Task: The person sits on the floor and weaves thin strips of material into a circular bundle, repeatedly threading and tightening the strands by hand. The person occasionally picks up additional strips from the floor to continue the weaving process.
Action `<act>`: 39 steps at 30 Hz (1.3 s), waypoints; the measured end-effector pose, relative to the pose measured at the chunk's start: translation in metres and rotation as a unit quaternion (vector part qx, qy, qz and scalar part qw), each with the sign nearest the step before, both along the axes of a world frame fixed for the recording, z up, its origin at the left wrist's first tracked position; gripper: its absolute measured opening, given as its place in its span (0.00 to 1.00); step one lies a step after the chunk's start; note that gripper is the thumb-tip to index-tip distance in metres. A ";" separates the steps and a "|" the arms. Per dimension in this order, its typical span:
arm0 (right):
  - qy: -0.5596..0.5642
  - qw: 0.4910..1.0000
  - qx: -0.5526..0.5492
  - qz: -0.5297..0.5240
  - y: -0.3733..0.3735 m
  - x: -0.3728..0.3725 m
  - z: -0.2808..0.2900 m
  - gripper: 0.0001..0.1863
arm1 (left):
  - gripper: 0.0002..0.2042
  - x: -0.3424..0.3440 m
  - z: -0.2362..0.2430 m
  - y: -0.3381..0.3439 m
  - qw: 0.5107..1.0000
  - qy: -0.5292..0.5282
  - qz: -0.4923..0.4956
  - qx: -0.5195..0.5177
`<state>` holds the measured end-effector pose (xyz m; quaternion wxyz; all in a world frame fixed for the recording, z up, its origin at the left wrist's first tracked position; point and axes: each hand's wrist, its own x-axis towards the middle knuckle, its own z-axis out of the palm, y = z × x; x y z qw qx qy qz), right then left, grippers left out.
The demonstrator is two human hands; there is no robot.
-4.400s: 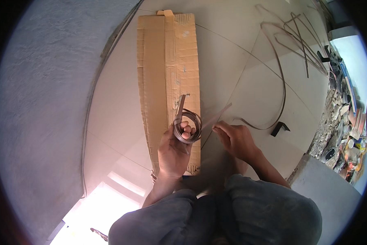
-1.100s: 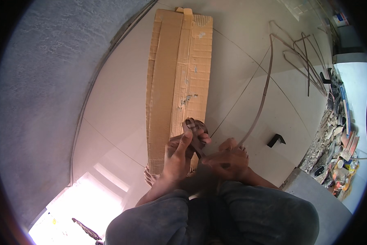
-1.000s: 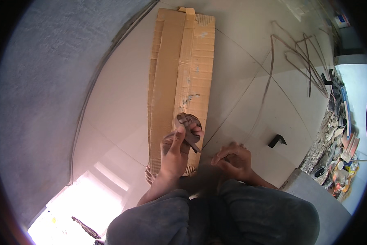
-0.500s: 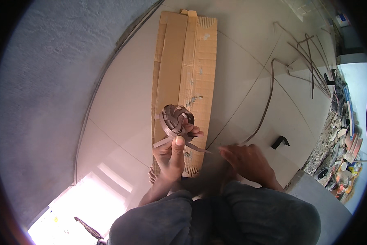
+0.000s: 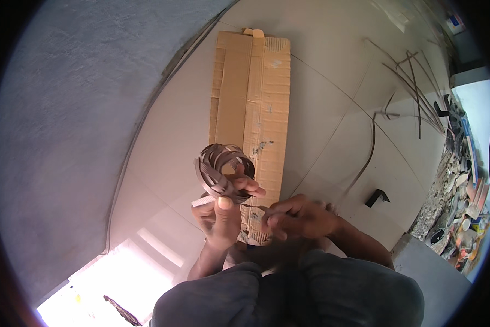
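Note:
My left hand grips a round coil of interwoven flat brown strip by its lower rim, with the thumb across it and fingers curled through the middle. A short flat end sticks out at the left. A strip tail runs from the coil toward my right hand, which is closed on it just right of the coil. Both hands are over the near end of a long flattened cardboard sheet, which lies on the tiled floor in front of my bent knees.
Loose lengths of brown strip lie tangled at the upper right. A small black bracket sits right of my hands. A rough grey wall runs along the left, and rubble with mixed odds and ends lines the right edge.
The coil has moved left and now shows as a fuller ring. My right hand has come leftward onto its tail. A loose strip on the floor has shifted farther from me.

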<state>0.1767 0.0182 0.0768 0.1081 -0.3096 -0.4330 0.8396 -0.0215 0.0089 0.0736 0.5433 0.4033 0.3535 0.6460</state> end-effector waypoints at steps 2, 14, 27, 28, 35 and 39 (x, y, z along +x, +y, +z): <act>-0.026 0.993 0.094 -0.070 -0.001 0.002 -0.003 0.12 | 0.21 -0.001 0.006 -0.003 0.997 -0.047 -0.009 -0.060; -0.300 0.710 0.636 -0.039 0.024 0.044 -0.029 0.12 | 0.21 -0.014 -0.001 -0.026 0.937 -0.202 -0.205 -0.198; -0.151 0.943 0.203 -0.217 0.045 0.045 0.013 0.21 | 0.11 0.006 -0.007 -0.037 0.920 0.071 -0.352 -0.153; -0.104 0.951 0.172 -0.233 0.045 0.047 0.016 0.20 | 0.13 0.009 -0.010 -0.038 0.921 0.096 -0.357 -0.125; -0.210 0.898 0.306 -0.235 0.032 0.018 0.021 0.10 | 0.12 0.023 -0.002 -0.022 0.884 0.184 -0.350 -0.248; -0.182 0.877 0.307 -0.323 0.012 0.006 0.008 0.10 | 0.12 0.028 -0.011 -0.013 0.899 0.161 -0.304 -0.273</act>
